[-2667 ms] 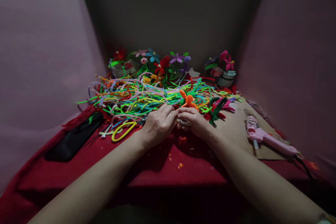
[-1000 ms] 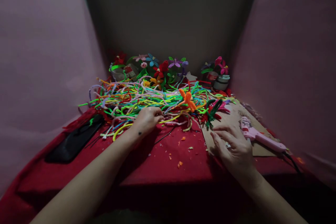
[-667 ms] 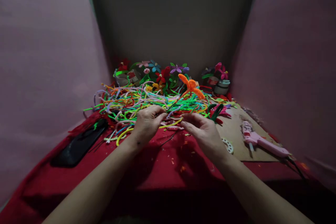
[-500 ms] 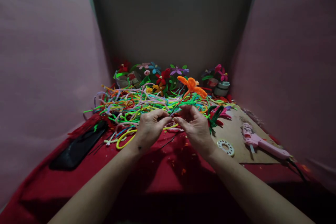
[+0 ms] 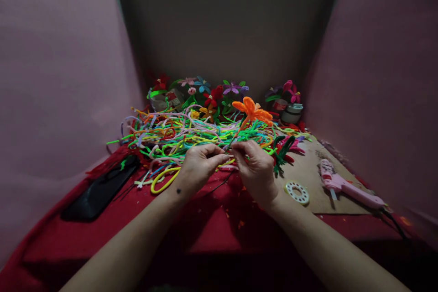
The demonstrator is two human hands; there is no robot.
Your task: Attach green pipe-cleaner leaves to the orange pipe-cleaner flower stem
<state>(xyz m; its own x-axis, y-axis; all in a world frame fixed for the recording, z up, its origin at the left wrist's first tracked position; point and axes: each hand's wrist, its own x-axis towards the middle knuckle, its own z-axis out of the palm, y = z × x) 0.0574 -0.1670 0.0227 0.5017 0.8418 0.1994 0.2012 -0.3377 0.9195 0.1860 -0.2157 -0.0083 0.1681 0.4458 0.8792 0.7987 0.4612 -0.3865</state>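
An orange pipe-cleaner flower [image 5: 252,112] tilts up and to the right above my hands, its thin stem running down between them. My left hand [image 5: 201,164] pinches the stem's lower part between thumb and forefinger. Close beside it, my right hand [image 5: 256,166] is closed, its fingertips pinched on the same stem slightly higher up. The fingers hide most of the stem's lower end. Behind them spreads a loose pile of coloured pipe cleaners [image 5: 164,134]. Dark green pipe-cleaner leaves [image 5: 283,155] lie just right of my right hand.
A pink glue gun [image 5: 352,189] rests on a brown board [image 5: 315,166] at the right, near a white ring-shaped spool [image 5: 297,193]. A black phone [image 5: 99,191] lies on the red cloth [image 5: 137,232] at the left. Finished flowers [image 5: 214,96] and a small jar [image 5: 292,112] stand at the back.
My right hand's fingers have closed from a looser, more spread pose onto the stem. The flower has shifted slightly right in view; my left hand keeps its pinch.
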